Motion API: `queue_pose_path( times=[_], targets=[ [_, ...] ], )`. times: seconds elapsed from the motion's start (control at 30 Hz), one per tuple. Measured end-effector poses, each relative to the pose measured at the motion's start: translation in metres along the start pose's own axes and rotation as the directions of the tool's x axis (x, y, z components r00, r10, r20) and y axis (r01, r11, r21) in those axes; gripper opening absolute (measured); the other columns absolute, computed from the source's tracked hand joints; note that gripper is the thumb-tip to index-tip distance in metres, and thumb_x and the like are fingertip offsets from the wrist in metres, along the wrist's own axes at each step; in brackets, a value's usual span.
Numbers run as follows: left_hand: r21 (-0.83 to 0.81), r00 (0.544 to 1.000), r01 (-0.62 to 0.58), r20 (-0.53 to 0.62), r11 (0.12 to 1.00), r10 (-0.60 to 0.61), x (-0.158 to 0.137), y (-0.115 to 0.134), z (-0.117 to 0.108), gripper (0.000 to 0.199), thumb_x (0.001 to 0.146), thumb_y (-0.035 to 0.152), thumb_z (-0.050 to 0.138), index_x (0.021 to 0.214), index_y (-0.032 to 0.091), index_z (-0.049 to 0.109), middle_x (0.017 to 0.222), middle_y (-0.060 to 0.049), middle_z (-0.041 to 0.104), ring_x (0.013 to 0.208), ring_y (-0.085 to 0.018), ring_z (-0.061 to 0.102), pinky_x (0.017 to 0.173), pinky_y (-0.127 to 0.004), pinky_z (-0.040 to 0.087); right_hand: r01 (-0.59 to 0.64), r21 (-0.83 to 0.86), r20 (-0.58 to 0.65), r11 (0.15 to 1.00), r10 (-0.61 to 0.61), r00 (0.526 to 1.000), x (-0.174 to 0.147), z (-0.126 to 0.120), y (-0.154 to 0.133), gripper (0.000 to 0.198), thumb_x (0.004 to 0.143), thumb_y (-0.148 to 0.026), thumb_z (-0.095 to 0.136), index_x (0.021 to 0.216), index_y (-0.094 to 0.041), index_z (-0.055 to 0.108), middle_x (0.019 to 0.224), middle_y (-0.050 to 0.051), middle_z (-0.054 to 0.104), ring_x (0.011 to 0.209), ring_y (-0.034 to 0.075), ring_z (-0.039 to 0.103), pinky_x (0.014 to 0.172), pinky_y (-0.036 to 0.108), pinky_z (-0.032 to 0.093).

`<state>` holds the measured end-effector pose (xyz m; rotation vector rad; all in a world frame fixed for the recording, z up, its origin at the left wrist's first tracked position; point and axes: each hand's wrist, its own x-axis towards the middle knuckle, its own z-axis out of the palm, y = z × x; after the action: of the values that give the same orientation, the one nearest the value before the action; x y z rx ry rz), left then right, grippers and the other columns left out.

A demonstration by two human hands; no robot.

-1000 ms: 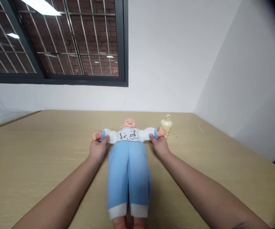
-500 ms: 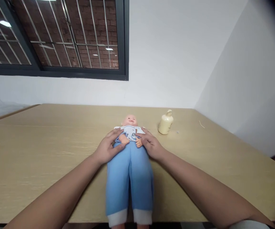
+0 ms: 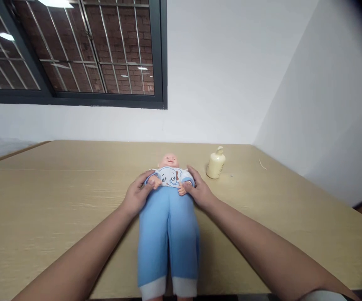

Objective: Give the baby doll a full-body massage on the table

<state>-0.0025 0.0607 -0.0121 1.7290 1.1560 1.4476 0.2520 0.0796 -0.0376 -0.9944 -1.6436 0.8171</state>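
Note:
A baby doll (image 3: 168, 217) lies on its back on the table, its head at the far end and its feet past the near edge. It wears blue trousers with white cuffs and a white top with a printed animal face. My left hand (image 3: 138, 193) is wrapped round the doll's arm on the left, thumb by the small doll hand (image 3: 155, 182). On the other side my right hand (image 3: 201, 190) grips the other arm, with the thumb over its blue cuff and the fingers along the outside.
A cream pump bottle (image 3: 216, 164) stands to the right of the doll's head. Farther right lies a thin pale strip (image 3: 263, 164). The wooden table (image 3: 74, 200) meets a white wall with a barred window (image 3: 99, 50) above.
Both my hands have moved outward from the doll's belly to its arms. The doll's left-side hand has shifted left, and more of the printed face shows. The view has tilted slightly.

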Motion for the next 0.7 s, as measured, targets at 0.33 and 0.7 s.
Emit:
queue_pose_path(
  times=[0.33, 0.7],
  targets=[
    [-0.773, 0.833, 0.276, -0.104, 0.571, -0.543, 0.019, -0.021, -0.024, 0.023, 0.081, 0.045, 0.053, 0.091, 0.025, 0.058, 0.094, -0.002, 0.070, 0.088, -0.024, 0.069, 0.073, -0.038, 0.059, -0.275, 0.664, -0.027, 0.696, 0.389, 0.921, 0.021, -0.023, 0.023, 0.067, 0.088, -0.074, 0.031, 0.126, -0.025, 0.055, 0.132, 0.011, 0.064, 0.116, 0.034, 0.064, 0.082, 0.056, 0.057],
    [-0.669, 0.889, 0.364, 0.041, 0.648, -0.456, 0.007, -0.006, -0.005, 0.044, 0.088, 0.064, 0.048, 0.095, 0.021, 0.060, 0.089, -0.005, 0.069, 0.085, -0.026, 0.069, 0.074, -0.040, 0.058, -0.244, 0.654, -0.054, 0.716, 0.366, 0.929, 0.013, -0.012, 0.005, 0.063, 0.089, -0.072, 0.037, 0.125, -0.025, 0.057, 0.126, 0.009, 0.067, 0.116, 0.031, 0.064, 0.087, 0.051, 0.056]
  ],
)
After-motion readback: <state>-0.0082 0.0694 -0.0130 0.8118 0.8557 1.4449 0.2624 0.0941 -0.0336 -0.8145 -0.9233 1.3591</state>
